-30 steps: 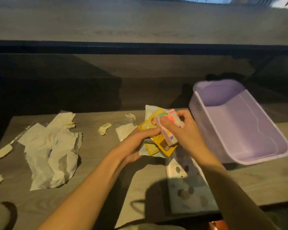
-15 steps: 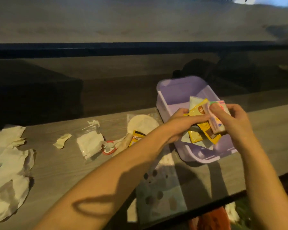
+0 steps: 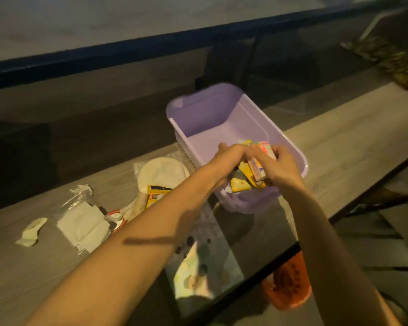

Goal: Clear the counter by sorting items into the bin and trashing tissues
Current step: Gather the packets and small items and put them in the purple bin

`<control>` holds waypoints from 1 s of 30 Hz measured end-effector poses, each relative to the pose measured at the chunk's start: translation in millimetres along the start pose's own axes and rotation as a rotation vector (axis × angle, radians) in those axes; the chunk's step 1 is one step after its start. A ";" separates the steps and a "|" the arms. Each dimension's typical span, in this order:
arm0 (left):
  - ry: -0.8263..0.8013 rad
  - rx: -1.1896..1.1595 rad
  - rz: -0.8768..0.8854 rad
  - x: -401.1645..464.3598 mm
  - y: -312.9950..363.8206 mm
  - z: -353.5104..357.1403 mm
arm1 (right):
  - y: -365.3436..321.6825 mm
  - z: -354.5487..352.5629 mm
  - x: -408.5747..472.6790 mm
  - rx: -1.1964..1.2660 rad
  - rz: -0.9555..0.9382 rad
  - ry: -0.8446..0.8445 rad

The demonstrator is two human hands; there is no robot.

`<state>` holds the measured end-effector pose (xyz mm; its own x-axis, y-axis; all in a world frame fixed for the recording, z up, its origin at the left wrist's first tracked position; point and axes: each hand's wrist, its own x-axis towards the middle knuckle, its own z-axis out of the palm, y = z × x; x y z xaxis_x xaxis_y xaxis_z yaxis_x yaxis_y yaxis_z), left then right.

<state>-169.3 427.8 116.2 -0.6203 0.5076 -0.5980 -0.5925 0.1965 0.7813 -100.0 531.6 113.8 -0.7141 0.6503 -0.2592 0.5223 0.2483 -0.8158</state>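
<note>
Both my hands were inside the lilac bin (image 3: pixel 224 114) at the counter's (image 3: pixel 339 147) right. My right hand (image 3: pixel 277 164) gripped a pink packet (image 3: pixel 259 169); my left hand (image 3: pixel 229 154) clasped yellow sachets (image 3: pixel 239 184). A tissue scrap (image 3: pixel 32 231) lay far left.

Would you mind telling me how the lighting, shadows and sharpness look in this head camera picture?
Head view: dim, warm light; a dark shadow band crosses the left forearm; wide-angle lens bows the grey wooden counter; both hands and the packets over the lilac plastic bin are motion-soft; background nearly black.
</note>
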 end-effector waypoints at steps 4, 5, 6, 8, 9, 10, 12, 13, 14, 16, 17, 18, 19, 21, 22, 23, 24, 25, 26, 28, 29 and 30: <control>0.042 0.166 0.134 -7.9 4.2 1.0 | 6.2 8.9 1.9 -0.118 0.026 -0.021; 0.053 0.179 0.179 -11.1 6.8 -0.7 | 5.6 10.7 1.2 -0.144 0.028 -0.008; 0.060 0.166 0.211 -16.0 10.1 -4.3 | 2.6 12.0 -1.1 -0.166 0.026 0.005; 0.077 0.099 0.259 -27.5 14.8 -14.6 | -3.3 16.6 -4.6 -0.185 0.004 0.033; 0.090 0.067 0.277 -32.7 15.5 -22.0 | -7.6 20.3 -7.7 -0.168 -0.010 0.043; 0.107 0.038 0.296 -38.3 15.2 -30.9 | -13.3 25.7 -12.1 -0.134 -0.029 0.056; 0.145 -0.028 0.317 -48.6 13.3 -51.6 | -24.8 39.8 -23.2 -0.044 -0.107 0.094; 0.172 -0.061 0.321 -53.5 11.4 -63.8 | -28.5 49.1 -28.6 -0.020 -0.172 0.104; 0.203 -0.088 0.321 -58.7 8.9 -76.5 | -33.1 58.2 -35.4 -0.011 -0.251 0.099; 0.278 -0.134 0.308 -68.2 1.9 -100.8 | -43.4 76.0 -51.1 -0.013 -0.409 0.057; 0.315 -0.152 0.302 -71.7 -2.2 -111.3 | -46.5 83.9 -58.0 -0.033 -0.478 0.034; 0.353 -0.163 0.297 -76.2 -6.9 -121.8 | -48.5 92.8 -64.7 -0.060 -0.537 0.004; 0.384 -0.164 0.291 -80.3 -11.9 -131.2 | -48.9 102.3 -70.4 -0.081 -0.569 -0.040; 0.424 -0.151 0.272 -87.7 -22.7 -148.6 | -45.6 121.7 -78.8 -0.087 -0.525 -0.204; 0.440 -0.146 0.259 -90.6 -27.9 -155.2 | -42.1 131.3 -80.5 -0.093 -0.471 -0.298; 0.460 -0.140 0.244 -93.4 -33.6 -161.3 | -37.9 141.7 -80.9 -0.122 -0.437 -0.373; 0.483 -0.131 0.225 -95.4 -39.6 -166.3 | -32.3 151.4 -79.7 -0.195 -0.437 -0.417; 0.503 -0.123 0.203 -97.0 -45.8 -170.3 | -26.5 160.6 -77.5 -0.271 -0.441 -0.440; 0.517 -0.121 0.183 -98.7 -51.9 -173.6 | -21.6 168.2 -76.2 -0.344 -0.436 -0.451; 0.526 -0.113 0.152 -100.0 -65.3 -179.0 | -13.5 179.6 -75.0 -0.443 -0.398 -0.457; 0.533 -0.097 0.135 -100.3 -72.3 -182.3 | -10.0 184.5 -74.2 -0.496 -0.387 -0.452; 0.541 -0.081 0.118 -100.7 -79.3 -185.8 | -8.5 187.9 -74.0 -0.567 -0.386 -0.446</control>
<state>-155.4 205.3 81.2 -0.8474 0.0154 -0.5308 -0.5276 0.0883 0.8449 -139.2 346.4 42.7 -0.9479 0.1270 -0.2922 0.2722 0.7994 -0.5356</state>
